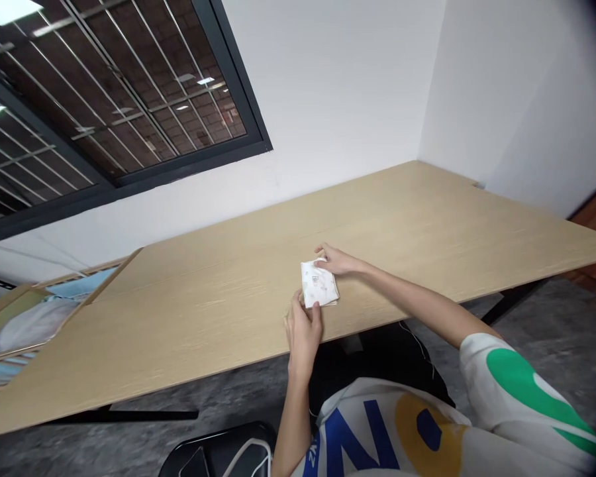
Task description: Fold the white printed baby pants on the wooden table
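A small folded white cloth (320, 283) with a faint printed pattern lies on the wooden table (218, 291), close to its near edge. Thin layers show along its lower right side. My left hand (304, 326) grips the lower left corner, thumb on the near edge and fingers at the left side. At the far right corner, my right hand (336, 258) has its thumb over the cloth, with the fingers curled just beyond it. The undersides of the fingers are partly hidden.
To the left stands a wooden-framed crib or box (74, 324) with pale blue and white bedding. A black chair (223, 450) with a white cable is below the near edge. Behind the table rise a white wall (338, 86) and a barred window (129, 86).
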The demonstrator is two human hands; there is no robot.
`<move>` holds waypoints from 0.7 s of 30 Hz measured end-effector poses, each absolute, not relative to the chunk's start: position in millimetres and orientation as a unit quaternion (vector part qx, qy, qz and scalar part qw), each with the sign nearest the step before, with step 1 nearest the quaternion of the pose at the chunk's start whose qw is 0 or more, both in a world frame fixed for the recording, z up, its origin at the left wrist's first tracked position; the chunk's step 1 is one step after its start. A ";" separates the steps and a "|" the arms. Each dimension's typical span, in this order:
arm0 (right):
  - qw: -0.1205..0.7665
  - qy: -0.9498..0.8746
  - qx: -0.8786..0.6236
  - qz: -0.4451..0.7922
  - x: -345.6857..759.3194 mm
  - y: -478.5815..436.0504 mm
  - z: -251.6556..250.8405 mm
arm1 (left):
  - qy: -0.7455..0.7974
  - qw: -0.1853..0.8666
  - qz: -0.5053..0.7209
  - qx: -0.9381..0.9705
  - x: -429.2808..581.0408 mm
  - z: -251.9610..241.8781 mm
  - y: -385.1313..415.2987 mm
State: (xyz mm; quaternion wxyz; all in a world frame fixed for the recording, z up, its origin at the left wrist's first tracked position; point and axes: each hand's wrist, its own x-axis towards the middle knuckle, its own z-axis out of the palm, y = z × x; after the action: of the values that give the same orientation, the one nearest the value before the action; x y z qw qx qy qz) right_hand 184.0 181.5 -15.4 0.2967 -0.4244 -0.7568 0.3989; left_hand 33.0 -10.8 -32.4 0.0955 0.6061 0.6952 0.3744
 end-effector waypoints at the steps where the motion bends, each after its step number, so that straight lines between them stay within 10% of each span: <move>1: 0.290 -0.760 -0.427 0.394 180.2 187.0 -17.9 | 0.712 0.050 0.349 0.607 36.2 -35.1 -10.5; 21: 0.150 -0.947 -0.166 0.229 182.5 139.0 -27.2 | 0.670 -0.047 0.207 0.712 60.6 -48.0 -13.2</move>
State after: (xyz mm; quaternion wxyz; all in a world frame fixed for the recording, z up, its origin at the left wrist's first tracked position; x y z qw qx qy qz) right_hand 182.5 139.0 -27.2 0.1498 -0.1665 -0.9474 0.2287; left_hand 60.6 -13.2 -48.0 -0.0471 0.7119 0.6695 0.2065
